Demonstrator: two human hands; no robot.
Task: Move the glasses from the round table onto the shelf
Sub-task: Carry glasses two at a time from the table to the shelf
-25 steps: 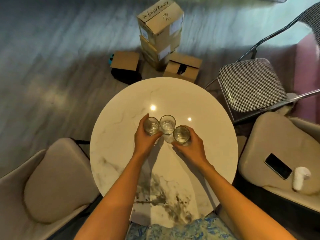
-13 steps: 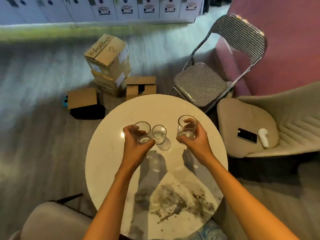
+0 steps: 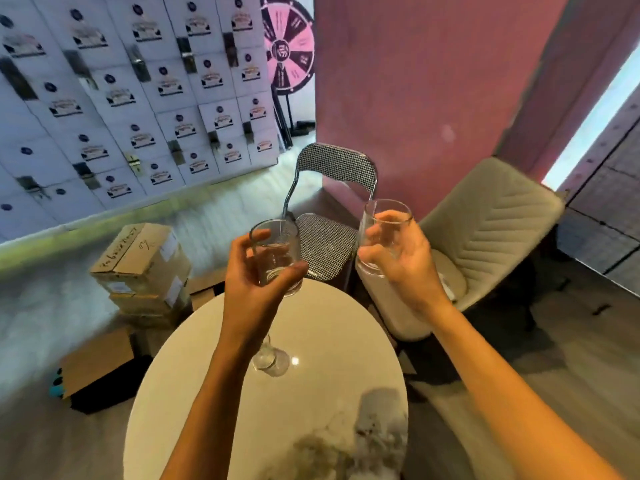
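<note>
The left hand (image 3: 252, 289) holds the left glass (image 3: 273, 244) upright above the round table (image 3: 329, 323), with fingers and thumb curled around its side. The right hand (image 3: 405, 265) grips the right glass (image 3: 384, 216) in the same way, beyond the table's far right edge, before the beige chair (image 3: 491, 230). The third glass (image 3: 273, 363) stands on the table, partly hidden behind the left forearm.

Clear glasses (image 3: 275, 252); glossy marble table (image 3: 332, 327)
</note>
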